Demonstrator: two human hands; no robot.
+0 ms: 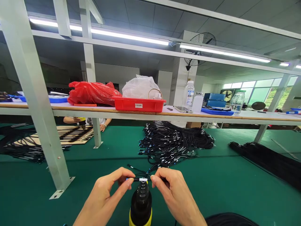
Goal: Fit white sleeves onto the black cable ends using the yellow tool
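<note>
Clock positions are being read from the nozzle of a black-and-yellow tool, pointing to 12. Left hand, 9 o'clock, is pinching a black cable near its blue end; right hand, 3 o'clock, is pinching it beyond the white sleeve. Sleeve is overlapping the nozzle tip, contact unclear. Cable bundle is lying at 1 o'clock on the green table; red tray is resting on the shelf at 12. Co-worker's hand is showing at 10.

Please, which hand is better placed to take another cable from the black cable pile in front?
Probably the right hand: the black cable pile lies almost straight ahead of it, farther from the left hand. Both hands hold a cable, so the right would first need to let go.
</note>
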